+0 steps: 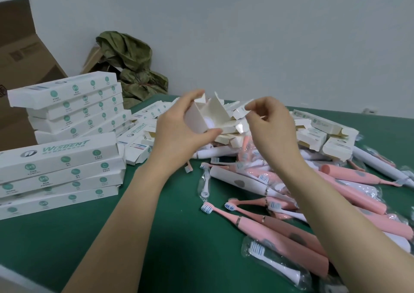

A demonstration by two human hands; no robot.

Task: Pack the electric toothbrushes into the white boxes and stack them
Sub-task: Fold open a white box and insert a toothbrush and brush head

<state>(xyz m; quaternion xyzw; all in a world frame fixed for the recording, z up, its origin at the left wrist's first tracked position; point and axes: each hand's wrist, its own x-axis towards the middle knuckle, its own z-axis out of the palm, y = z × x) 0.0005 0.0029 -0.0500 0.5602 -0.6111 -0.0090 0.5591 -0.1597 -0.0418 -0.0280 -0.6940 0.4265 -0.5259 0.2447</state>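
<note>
My left hand [179,124] grips a white box [205,117] held up above the table, its open end facing me with the flaps spread. My right hand [271,122] pinches one of the flaps at the box's right side [245,107]. Something pale shows inside the box, but I cannot tell what. Pink and white electric toothbrushes [280,223] lie in a heap on the green table, below and to the right of my hands. Two stacks of closed white boxes [60,174] stand at the left.
Loose open white boxes [322,131] are piled at the back behind my hands. Bagged brush heads [271,259] lie near the front right. A brown carton [20,64] and a green cloth bundle [132,68] sit at the back left. Green table [156,236].
</note>
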